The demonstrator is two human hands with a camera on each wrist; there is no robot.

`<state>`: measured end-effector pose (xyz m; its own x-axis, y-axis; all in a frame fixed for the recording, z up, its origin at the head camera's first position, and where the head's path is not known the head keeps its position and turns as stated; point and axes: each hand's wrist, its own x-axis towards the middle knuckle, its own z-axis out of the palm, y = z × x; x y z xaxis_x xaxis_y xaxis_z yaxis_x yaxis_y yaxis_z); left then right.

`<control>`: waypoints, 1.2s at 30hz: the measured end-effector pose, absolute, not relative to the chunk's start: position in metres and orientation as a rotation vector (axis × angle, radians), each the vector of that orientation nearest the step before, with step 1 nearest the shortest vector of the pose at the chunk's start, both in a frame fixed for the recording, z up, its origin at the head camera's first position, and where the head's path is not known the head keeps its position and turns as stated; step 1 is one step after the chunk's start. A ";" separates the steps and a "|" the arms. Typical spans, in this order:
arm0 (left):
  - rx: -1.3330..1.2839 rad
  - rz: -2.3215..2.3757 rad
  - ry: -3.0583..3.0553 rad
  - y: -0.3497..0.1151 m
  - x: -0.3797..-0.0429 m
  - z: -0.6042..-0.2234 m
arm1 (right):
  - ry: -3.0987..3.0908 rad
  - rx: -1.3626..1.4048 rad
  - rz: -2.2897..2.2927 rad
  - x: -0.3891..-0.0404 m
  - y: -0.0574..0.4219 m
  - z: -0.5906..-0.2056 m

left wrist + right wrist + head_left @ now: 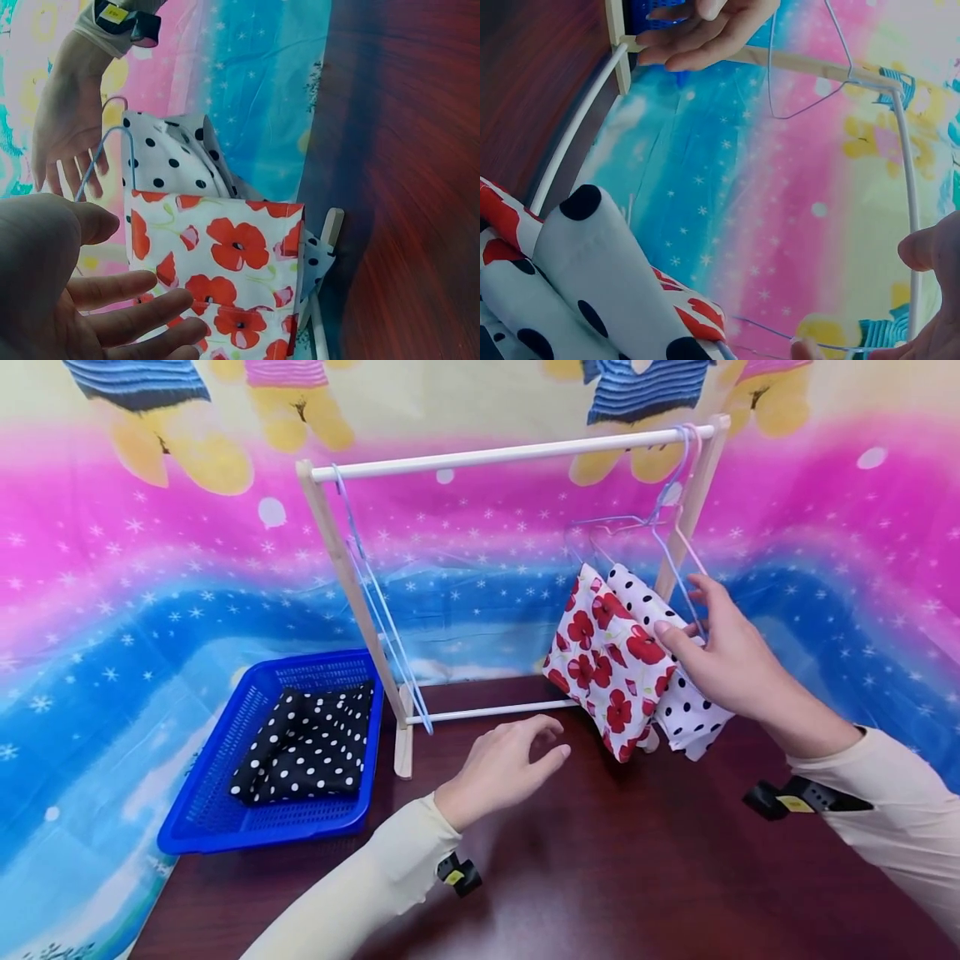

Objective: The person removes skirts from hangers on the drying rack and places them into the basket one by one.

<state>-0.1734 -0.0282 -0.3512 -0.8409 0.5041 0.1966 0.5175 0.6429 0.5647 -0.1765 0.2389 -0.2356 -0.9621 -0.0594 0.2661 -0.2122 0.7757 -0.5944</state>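
My right hand [731,656] is beside two cloths hanging at the right end of a small clothes rack [510,456], thumb and fingers apart. The front cloth, white with red flowers [588,647], hangs on a blue hanger [663,502]. Behind it, a white cloth with black dots [697,718] hangs from a pink hanger [692,545]. The blue hanger's side passes close to the right fingers; whether they touch it I cannot tell. Over the table, my left hand [510,768] holds nothing, fingers loosely bent, to the left of the flowered cloth.
At the rack's left end hangs a bare blue hanger [360,552]. A blue basket [191,777] left of the rack contains a black cloth with white dots [315,743]. Everything stands on a dark red-brown table [600,877], before a printed backdrop [480,585].
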 end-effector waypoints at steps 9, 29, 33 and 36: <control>-0.844 -1.022 -2.821 -0.022 -0.185 -0.354 | -2.679 0.116 1.111 -0.193 0.241 -0.237; -0.813 -1.044 -2.821 -0.015 -0.194 -0.361 | -2.636 0.028 1.735 -0.216 0.249 -0.236; -0.805 -1.074 -2.826 -0.013 -0.195 -0.362 | -2.666 0.038 1.750 -0.218 0.249 -0.237; -0.800 -1.089 -2.825 -0.010 -0.195 -0.362 | -2.690 0.016 1.733 -0.219 0.248 -0.239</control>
<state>-0.1952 -0.0102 -0.3622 -0.8696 0.4573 0.1865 0.4641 0.6277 0.6250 -0.2187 0.2483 -0.2393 -0.9982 -0.0402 -0.0436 0.0231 0.4139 -0.9100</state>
